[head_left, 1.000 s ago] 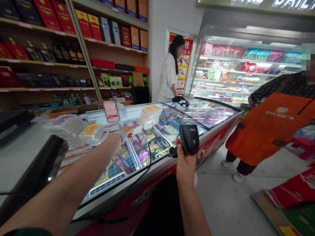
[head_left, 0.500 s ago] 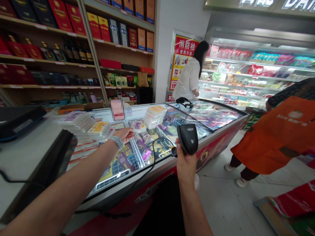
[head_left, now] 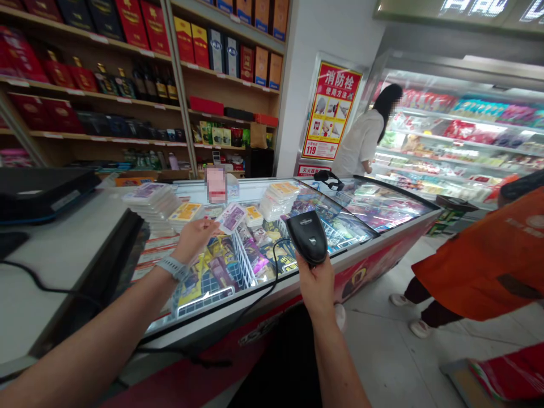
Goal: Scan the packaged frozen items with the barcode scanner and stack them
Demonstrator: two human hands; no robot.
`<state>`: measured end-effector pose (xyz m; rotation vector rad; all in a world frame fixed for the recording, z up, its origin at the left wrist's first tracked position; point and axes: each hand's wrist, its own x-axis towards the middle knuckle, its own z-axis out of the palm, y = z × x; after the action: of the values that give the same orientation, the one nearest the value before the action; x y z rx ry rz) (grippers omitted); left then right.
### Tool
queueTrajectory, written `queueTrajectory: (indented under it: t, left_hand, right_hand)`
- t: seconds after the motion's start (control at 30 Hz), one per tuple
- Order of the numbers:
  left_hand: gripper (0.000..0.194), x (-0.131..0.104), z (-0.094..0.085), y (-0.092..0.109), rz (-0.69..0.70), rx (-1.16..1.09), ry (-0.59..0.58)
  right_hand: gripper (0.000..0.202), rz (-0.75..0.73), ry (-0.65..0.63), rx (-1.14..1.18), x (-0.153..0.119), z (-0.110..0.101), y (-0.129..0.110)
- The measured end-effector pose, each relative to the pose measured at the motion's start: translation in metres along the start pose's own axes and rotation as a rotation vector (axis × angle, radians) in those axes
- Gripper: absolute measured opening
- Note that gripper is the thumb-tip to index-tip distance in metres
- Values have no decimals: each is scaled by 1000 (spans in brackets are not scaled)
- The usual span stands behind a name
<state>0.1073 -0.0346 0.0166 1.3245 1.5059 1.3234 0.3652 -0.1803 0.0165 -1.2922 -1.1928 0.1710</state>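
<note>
My left hand point(head_left: 193, 242), with a pale watch on the wrist, pinches the edge of a flat clear plastic pack with a purple label point(head_left: 232, 217), tilted above the freezer's glass. In my right hand point(head_left: 317, 286) is a black barcode scanner point(head_left: 307, 237), its cable curving down to the left. Just behind the held pack lies a similar pack with an orange label point(head_left: 254, 215). To its right stands a stack of clear packs with an orange label on top point(head_left: 279, 201). More packs with a purple label on top point(head_left: 148, 205) are piled left of my left hand, beside another orange-labelled pack point(head_left: 186, 211).
The chest freezer point(head_left: 355, 256) holds bagged goods in wire baskets under glass. A black headset-like object point(head_left: 329, 180) lies on its back edge. A person in white point(head_left: 359, 141) stands beyond it; another in an orange apron point(head_left: 488, 255) is at right. Shelves of boxes point(head_left: 127, 85) line the back.
My left hand has picked up the purple-labelled pack and drawn it back left, exposing an orange-labelled pack. The scanner in my right hand has turned slightly. The view has shifted a little left.
</note>
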Motion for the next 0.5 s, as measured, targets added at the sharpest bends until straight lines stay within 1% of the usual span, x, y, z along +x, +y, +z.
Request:
queueTrajectory:
  t: [0.1, 0.17, 0.27, 0.5]
  left_hand:
    - [13, -3, -14, -3, 137, 35, 53]
    - [12, -6, -19, -3, 196, 50, 84]
    - [10, -11, -22, -1, 250, 63, 121]
    - [7, -10, -28, 3, 344, 88, 191]
  right_hand:
    - [34, -32, -100, -17, 0, 10, -3]
    - [31, -62, -171, -37, 0, 17, -5]
    - [27, -110, -260, -60, -2, 27, -7]
    - [29, -144, -351, -131, -3, 40, -6]
